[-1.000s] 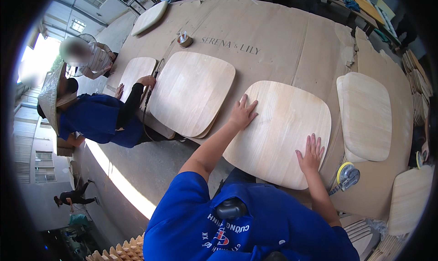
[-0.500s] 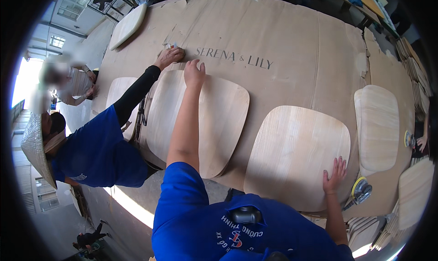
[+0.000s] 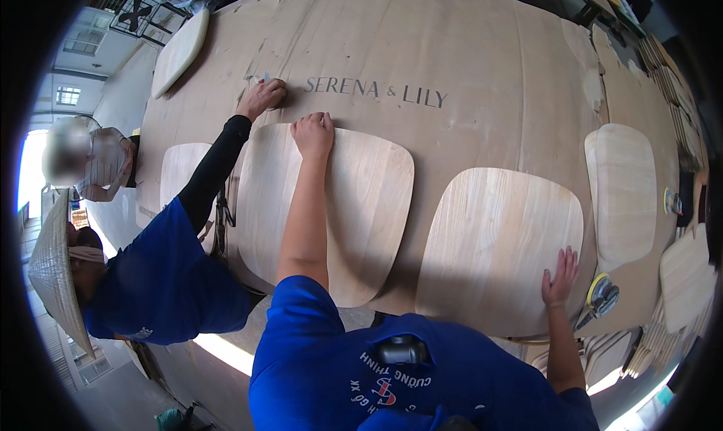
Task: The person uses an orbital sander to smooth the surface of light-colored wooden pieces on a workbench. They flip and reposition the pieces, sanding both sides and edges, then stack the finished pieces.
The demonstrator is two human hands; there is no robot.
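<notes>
my left hand [image 3: 313, 132] curls over the far edge of the middle wooden panel [image 3: 331, 205] on the tabletop [image 3: 489, 70]. my right hand [image 3: 559, 277] lies flat, fingers spread, on the right panel [image 3: 497, 243]. a co-worker's hand [image 3: 261, 96] rests just left.

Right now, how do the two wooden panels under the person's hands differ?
The left panel has the left hand gripping its far edge, fingers curled over; the right panel has the right hand lying flat near its near right corner, fingers spread. The left panel looks taller and narrower, the right panel squarer. Both are pale, rounded-corner wood lying on the brown-covered table.
</notes>
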